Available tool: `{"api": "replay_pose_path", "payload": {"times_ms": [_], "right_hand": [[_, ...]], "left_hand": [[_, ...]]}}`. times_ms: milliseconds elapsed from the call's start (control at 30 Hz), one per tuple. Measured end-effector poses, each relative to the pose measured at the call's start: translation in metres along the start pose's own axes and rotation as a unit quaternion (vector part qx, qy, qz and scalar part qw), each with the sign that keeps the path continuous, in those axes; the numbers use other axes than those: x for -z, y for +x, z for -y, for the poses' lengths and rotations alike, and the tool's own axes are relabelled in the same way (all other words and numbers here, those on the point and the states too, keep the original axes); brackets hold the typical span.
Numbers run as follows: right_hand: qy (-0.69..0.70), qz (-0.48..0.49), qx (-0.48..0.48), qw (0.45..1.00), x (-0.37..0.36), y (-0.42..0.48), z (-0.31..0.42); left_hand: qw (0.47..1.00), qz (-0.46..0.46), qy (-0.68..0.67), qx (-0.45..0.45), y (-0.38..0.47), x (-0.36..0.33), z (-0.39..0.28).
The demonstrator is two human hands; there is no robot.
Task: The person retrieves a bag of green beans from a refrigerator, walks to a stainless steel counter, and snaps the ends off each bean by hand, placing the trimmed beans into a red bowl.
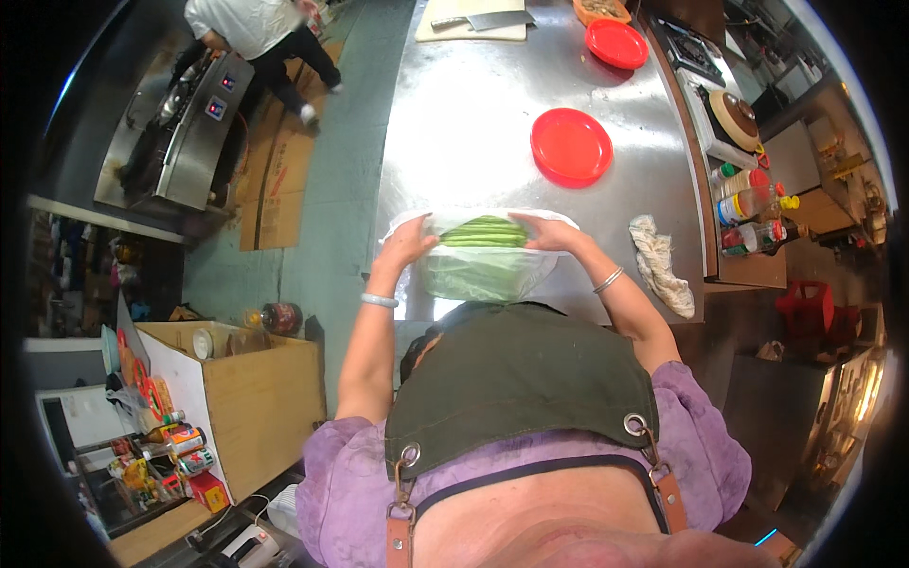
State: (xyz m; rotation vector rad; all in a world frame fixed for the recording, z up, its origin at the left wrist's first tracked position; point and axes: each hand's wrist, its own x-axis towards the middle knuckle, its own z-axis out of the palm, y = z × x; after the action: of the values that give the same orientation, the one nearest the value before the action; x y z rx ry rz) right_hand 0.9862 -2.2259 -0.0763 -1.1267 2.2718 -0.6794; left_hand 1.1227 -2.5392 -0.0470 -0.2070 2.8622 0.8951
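Observation:
A clear plastic bag [472, 273] with long green beans [484, 233] inside lies at the near edge of the steel table [454, 142]. My left hand [410, 245] grips the bag's opened mouth on the left side, thumb by the ends of the beans. On the other side, my right hand [550, 233] holds the rim of the bag, its fingers close to the beans. The bag's mouth is spread between both hands, and the beans show through it in a flat bundle. Beyond the right hand stands a red plastic plate [572, 145].
A crumpled cloth [660, 266] lies at the table's right. Farther back are another red plate [616, 42], an orange basket [602, 10] and a cleaver [501, 20] on a cutting board [434, 32]. Bottles [742, 206] line the right side. A person [256, 28] stands by the stove [202, 135].

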Motion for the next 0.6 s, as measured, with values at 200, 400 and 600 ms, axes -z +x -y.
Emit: {"api": "replay_pose_path", "payload": {"times_ms": [200,400,600], "right_hand": [[0.16,0.063,-0.003,0.985,0.001,0.01,-0.022],[0.285,0.053,-0.041,0.956,0.009,-0.022,-0.004],[0.001,-0.166,0.069,0.984,-0.017,-0.019,0.075]], "left_hand": [[0.94,0.14,-0.305,0.067,0.008,-0.033,0.029],[0.861,0.151,-0.474,0.106,-0.023,-0.058,0.022],[0.904,-0.046,-0.378,0.195,-0.015,-0.077,0.017]]}}
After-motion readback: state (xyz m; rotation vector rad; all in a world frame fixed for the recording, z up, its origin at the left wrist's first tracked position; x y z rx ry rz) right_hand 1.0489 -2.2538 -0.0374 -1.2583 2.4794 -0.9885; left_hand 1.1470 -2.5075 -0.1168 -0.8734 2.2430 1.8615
